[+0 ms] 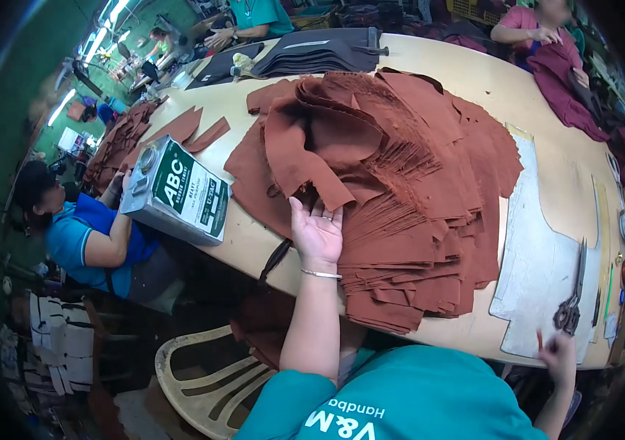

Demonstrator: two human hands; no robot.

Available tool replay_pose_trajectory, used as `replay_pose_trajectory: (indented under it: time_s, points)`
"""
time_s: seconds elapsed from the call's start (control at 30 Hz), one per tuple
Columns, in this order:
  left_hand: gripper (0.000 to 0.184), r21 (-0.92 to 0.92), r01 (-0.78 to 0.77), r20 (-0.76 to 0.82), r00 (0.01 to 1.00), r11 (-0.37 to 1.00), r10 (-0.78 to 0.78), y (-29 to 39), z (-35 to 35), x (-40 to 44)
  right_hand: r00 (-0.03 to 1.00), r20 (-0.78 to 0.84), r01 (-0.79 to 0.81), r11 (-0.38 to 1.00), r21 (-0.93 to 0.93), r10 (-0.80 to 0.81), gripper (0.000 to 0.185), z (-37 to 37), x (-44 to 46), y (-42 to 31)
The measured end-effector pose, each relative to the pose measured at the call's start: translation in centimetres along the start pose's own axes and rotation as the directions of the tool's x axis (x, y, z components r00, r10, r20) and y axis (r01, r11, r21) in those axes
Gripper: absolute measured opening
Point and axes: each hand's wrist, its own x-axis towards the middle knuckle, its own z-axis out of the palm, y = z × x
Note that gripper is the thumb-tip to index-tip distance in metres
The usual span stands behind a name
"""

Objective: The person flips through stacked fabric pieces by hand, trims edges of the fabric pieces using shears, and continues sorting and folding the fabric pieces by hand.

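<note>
My left hand (318,233) lies palm up at the near edge of a large heap of rust-brown fabric pieces (400,242). Its fingers are spread apart, the tips touching the end of a loose fabric strip (305,165). At the table's right front edge is my right hand (560,357), fingers curled, with a thin reddish stick-like thing at them, too small to name surely. Just beyond that hand, a pair of dark scissors (568,312) rests on a pale flat pattern piece (540,268).
A metal rubber cement can (180,194) stands on the left, beside a person in blue (92,242). Dark stacked pieces (312,55) lie at the back. Another person (547,33) handles maroon fabric (565,92). A plastic chair (210,381) is below the table (437,51).
</note>
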Motion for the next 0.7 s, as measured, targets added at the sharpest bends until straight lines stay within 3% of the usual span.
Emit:
replay_pose_trajectory:
  time_s: [0.03,0.07,0.13,0.17,0.2,0.23,0.27,0.33,0.37,0.4,0.43,0.5,0.57,0.6,0.67,0.7]
  points:
    - [0.048,0.016,-0.008,0.001,1.0,1.0,0.008,0.4,0.2,0.4,0.979,0.119,-0.161,0.987,-0.024,0.163,0.024,-1.4,-2.4,1.2]
    - [0.045,0.014,-0.009,-0.068,0.998,1.0,0.01,0.7,-0.1,1.2,0.935,0.277,-0.227,0.974,-0.012,0.221,0.025,-1.3,-4.7,6.9]
    - [0.041,-0.02,-0.005,-0.163,0.987,1.0,0.002,1.3,0.5,2.5,0.894,0.317,-0.191,0.908,-0.373,0.318,0.061,-2.5,-7.7,7.7]
    - [0.03,-0.066,0.014,-0.132,0.991,0.998,-0.023,1.7,0.6,3.1,0.868,0.336,-0.145,0.834,-0.532,0.365,0.08,-3.1,-9.2,7.8]
    - [0.027,-0.017,-0.025,-0.143,0.989,1.0,0.022,1.7,-0.1,4.4,0.805,0.36,-0.235,0.812,-0.535,0.471,0.087,-3.7,-8.5,7.2]
    - [0.024,0.037,-0.062,-0.152,0.986,0.997,0.067,1.5,-1.3,6.0,0.969,0.196,-0.053,0.897,-0.438,0.152,0.075,-3.6,-7.1,5.7]
    - [0.022,0.092,-0.099,-0.156,0.981,0.991,0.112,1.4,-1.6,6.9,0.984,-0.016,0.16,0.91,-0.382,-0.18,0.063,-3.2,-4.9,3.5]
    - [0.02,0.179,-0.16,-0.138,0.973,0.971,0.186,0.9,-0.2,7.0,0.976,0.067,-0.151,0.867,-0.475,0.207,0.039,-3.4,0.5,-1.1]
    - [0.019,0.243,-0.203,-0.109,0.966,0.949,0.235,0.5,0.9,6.4,0.943,-0.147,0.242,0.918,-0.315,-0.299,0.038,-2.4,3.0,-5.3]
    - [0.019,0.304,-0.248,-0.079,0.956,0.92,0.284,0.0,1.7,5.9,0.923,-0.138,0.318,0.915,-0.247,-0.358,0.035,-2.2,5.1,-10.4]
    - [0.022,0.356,-0.269,-0.034,0.953,0.895,0.3,-0.6,1.5,5.7,0.818,-0.182,0.54,0.838,-0.081,-0.545,0.036,-0.6,7.6,-14.2]
    - [0.027,0.289,-0.402,0.032,0.911,0.869,0.411,-2.0,1.3,5.5,0.664,-0.179,0.747,0.641,0.176,-0.726,0.031,2.0,10.3,-23.8]
    - [0.042,0.227,-0.497,0.122,0.867,0.837,0.482,-2.3,1.1,5.1,0.541,-0.166,0.832,0.494,0.253,-0.825,0.027,6.2,13.5,-30.2]
    - [0.046,0.157,-0.404,0.112,0.914,0.901,0.39,-1.9,1.2,4.6,0.547,-0.158,0.804,0.463,0.374,-0.822,0.024,8.6,14.9,-33.1]
    - [0.055,0.012,-0.2,0.109,0.974,0.98,0.197,-1.2,1.6,3.8,0.64,-0.171,0.717,0.501,0.485,-0.749,0.023,12.4,17.3,-38.2]
    - [0.062,0.053,-0.237,0.139,0.964,0.97,0.228,-1.5,1.6,4.1,0.777,-0.035,0.469,0.54,0.699,-0.629,0.029,14.2,18.5,-40.2]
